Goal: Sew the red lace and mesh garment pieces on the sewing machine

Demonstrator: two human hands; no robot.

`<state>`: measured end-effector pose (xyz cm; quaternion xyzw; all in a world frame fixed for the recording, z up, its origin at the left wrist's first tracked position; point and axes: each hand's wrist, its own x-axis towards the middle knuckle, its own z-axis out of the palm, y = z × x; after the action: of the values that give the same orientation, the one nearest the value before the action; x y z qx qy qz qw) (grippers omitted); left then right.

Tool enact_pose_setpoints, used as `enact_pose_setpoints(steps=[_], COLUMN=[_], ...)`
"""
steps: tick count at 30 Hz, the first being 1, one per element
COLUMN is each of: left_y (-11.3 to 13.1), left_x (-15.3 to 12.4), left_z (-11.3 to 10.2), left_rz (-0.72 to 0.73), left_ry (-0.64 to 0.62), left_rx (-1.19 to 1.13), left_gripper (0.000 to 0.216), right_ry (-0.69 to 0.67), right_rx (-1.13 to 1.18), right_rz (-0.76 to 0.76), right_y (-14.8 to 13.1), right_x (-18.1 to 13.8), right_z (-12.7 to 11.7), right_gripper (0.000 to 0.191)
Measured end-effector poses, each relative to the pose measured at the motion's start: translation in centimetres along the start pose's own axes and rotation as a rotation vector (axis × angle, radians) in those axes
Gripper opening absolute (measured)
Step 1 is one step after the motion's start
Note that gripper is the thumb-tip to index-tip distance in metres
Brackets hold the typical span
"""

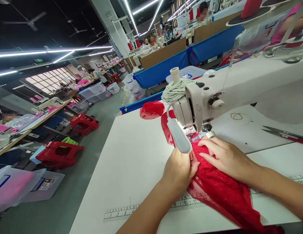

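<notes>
One industrial sewing machine [254, 76], white, on a white tabletop [122, 152]. One red lace garment piece [222, 182] lies at the near side of the machine head, its upper end at the needle area, its lower end trailing to the near table edge. Whether cloth sits under the presser foot: cannot tell.

Two hands on it. Left hand [178, 169]: thumb and fingers pinching the sheer left edge. Right hand [226, 156]: thumb and forefinger spread apart, laid on top of the lace.

One grey-white lamp [179, 136] on a bent stem, partly in front of the left hand's fingertips. One coil of pale cord [175, 92] on the machine head. Two red sheer pieces [152, 110] beyond, left of the head. Two thin loops [236, 117], one yellowish, one pale, overlapping on the machine bed. One pair of scissors [283, 132] right, blades parted slightly.

One ruler scale [122, 213] along the near edge, passing under lace and forearms. Floor, left: two red plastic stools [60, 154] nearest, two clear bins [17, 187] below them.
</notes>
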<state>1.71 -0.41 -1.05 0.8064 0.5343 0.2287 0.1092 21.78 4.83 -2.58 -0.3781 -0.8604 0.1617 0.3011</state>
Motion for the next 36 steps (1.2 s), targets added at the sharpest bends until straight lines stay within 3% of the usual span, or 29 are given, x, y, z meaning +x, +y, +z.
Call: enact_pose_setpoints(steps=[6, 9, 15, 21, 27, 32, 36], left_y=[0.0, 0.1, -0.2, 0.1, 0.3, 0.1, 0.1], left_x=[0.1, 0.1, 0.1, 0.2, 0.2, 0.2, 0.2], left_z=[0.1, 0.0, -0.4, -0.7, -0.7, -0.8, -1.0], left_rz=[-0.098, -0.142, -0.147, -0.187, -0.178, -0.2, -0.212], left_ry=[-0.026, -0.034, -0.075, -0.09, -0.095, -0.094, -0.087], left_rx=[-0.089, -0.133, -0.119, -0.135, -0.127, -0.151, -0.187], left_gripper=[0.027, 0.031, 0.032, 0.035, 0.033, 0.034, 0.04], right_ry=[-0.054, -0.035, 0.014, 0.105, -0.077, -0.106, -0.083], right_rx=[-0.074, -0.076, 0.168, 0.265, 0.132, 0.138, 0.213], right_rz=[0.105, 0.138, 0.27, 0.377, 0.294, 0.262, 0.339], right_y=[0.1, 0.0, -0.3, 0.5, -1.5, -2.5, -0.6], right_x=[0.7, 1.1, 1.7, 0.4, 0.9, 2.9, 0.5], right_z=[0.1, 0.0, -0.2, -2.2, -1.8, -0.2, -2.4], right_gripper=[0.018, 0.028, 0.023, 0.027, 0.02, 0.014, 0.03])
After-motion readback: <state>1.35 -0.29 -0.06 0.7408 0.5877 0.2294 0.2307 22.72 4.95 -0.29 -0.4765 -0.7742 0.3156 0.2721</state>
